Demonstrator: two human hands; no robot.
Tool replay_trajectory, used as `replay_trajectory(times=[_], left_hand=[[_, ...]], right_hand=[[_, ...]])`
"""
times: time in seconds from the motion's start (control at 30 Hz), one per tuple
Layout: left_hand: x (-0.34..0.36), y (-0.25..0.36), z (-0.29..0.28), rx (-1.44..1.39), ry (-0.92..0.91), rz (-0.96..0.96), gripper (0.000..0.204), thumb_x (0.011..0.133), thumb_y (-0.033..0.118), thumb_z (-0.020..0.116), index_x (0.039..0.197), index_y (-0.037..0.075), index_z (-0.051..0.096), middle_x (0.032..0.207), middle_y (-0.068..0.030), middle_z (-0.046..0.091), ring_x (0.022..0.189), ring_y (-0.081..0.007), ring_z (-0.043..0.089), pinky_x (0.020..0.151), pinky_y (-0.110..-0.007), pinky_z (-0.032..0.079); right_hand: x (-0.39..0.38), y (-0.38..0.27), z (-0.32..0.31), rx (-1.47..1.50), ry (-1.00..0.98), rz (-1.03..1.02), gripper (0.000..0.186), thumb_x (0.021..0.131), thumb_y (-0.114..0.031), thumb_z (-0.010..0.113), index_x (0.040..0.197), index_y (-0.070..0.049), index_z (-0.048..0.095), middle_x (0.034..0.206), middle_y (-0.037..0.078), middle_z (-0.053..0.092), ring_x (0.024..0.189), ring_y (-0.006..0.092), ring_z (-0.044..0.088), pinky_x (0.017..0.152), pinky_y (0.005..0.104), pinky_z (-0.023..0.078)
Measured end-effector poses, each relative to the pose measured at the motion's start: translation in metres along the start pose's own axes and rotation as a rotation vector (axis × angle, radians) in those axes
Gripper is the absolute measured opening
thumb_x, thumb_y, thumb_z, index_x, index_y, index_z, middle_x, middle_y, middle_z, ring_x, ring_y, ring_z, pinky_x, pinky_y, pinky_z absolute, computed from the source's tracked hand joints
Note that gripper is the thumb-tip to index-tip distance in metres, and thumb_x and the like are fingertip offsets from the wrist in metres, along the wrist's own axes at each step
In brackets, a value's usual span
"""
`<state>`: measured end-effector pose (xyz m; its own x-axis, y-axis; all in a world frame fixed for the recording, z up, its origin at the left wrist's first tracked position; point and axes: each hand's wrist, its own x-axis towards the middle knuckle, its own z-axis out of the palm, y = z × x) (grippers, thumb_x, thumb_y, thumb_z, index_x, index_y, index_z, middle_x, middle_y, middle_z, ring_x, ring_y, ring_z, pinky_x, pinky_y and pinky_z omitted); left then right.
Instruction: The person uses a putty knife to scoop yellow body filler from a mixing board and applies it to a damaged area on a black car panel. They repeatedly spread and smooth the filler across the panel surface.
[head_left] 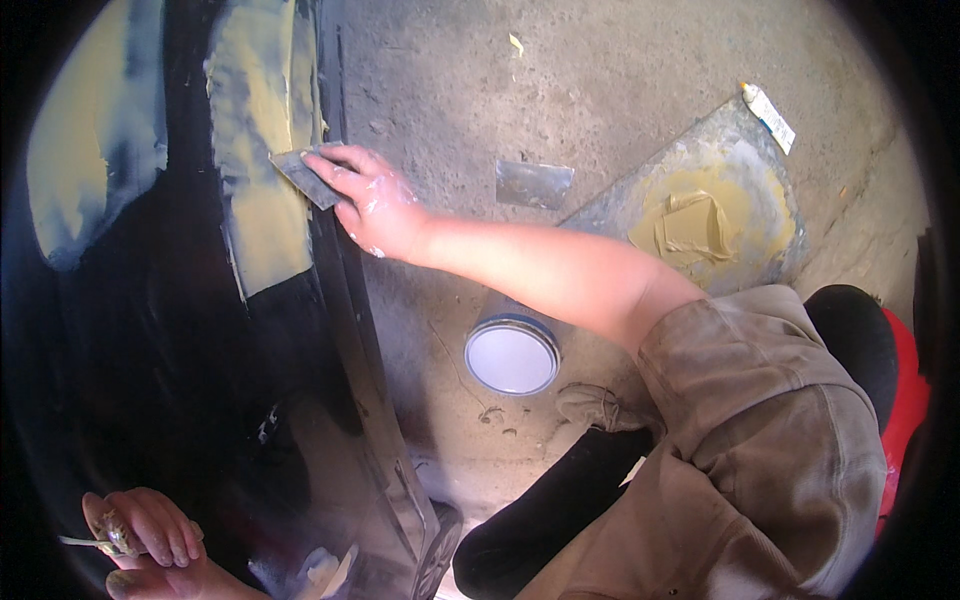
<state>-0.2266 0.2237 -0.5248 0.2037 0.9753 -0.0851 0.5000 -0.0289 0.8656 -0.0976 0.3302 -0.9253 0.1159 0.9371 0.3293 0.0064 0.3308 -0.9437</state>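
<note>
My right hand (378, 205), smeared with pale filler, grips a flat metal scraper (308, 180) between thumb and fingers. The scraper's edge lies against a strip of yellowish filler (262, 215) on a black vehicle panel (150, 370). Further left on the panel is a second yellow patch (75, 170) with grey-white smears around it. At the lower left, my left hand (150, 530) is closed, its fingers curled around a thin, pale-edged flat tool (85, 542) with filler on it. Most of that tool is hidden by the fingers.
A loose rectangular metal plate (535, 183) lies on the concrete floor. Behind my forearm is a grey board (640, 165) bearing a spread of yellow filler (695, 225), with a white tube (768, 118) at its corner. A round can with a whitish top (512, 355) stands beside my shoe (590, 405).
</note>
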Motion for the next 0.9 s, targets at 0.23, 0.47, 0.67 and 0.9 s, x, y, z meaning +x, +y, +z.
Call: replay_trajectory(times=[0.23,0.47,0.67,0.9], left_hand=[[-0.001,-0.002,0.000,0.004,-0.008,0.002,0.073,0.088,0.068,0.056,0.131,0.009,0.053,0.059,0.0059,0.039,0.040,-0.0023,0.031,0.032,-0.014,0.032],[0.004,-0.002,0.002,-0.054,-0.067,-0.024,0.068,0.088,0.066,0.059,0.128,0.010,0.053,0.059,0.0053,0.040,0.040,-0.0022,0.033,0.033,-0.014,0.033],[0.000,-0.006,0.012,-0.040,0.068,-0.010,0.069,0.088,0.065,0.060,0.128,0.010,0.053,0.059,0.0048,0.040,0.040,-0.0030,0.032,0.032,-0.015,0.032],[0.006,-0.004,0.025,-0.284,0.071,-0.126,0.048,0.085,0.057,0.069,0.098,0.014,0.053,0.058,-0.0025,0.049,0.037,-0.0106,0.040,0.033,-0.020,0.036]], right_hand=[[-0.024,-0.008,0.003,0.015,-0.037,-0.008,0.068,0.075,0.002,0.061,0.141,-0.014,0.051,0.138,0.014,0.049,0.125,0.0386,0.049,0.105,0.0447,0.043],[-0.048,-0.014,0.005,0.015,-0.096,-0.047,0.072,0.073,0.002,0.065,0.142,-0.015,0.050,0.138,0.016,0.048,0.124,0.0390,0.049,0.104,0.0453,0.044],[-0.067,-0.016,0.005,0.037,-0.145,-0.091,0.071,0.073,0.001,0.065,0.142,-0.014,0.050,0.138,0.016,0.048,0.122,0.0390,0.050,0.103,0.0458,0.045],[-0.078,-0.018,-0.028,0.070,-0.486,-0.144,0.067,0.077,0.000,0.062,0.140,-0.016,0.051,0.135,0.014,0.053,0.121,0.0343,0.052,0.103,0.0432,0.046]])
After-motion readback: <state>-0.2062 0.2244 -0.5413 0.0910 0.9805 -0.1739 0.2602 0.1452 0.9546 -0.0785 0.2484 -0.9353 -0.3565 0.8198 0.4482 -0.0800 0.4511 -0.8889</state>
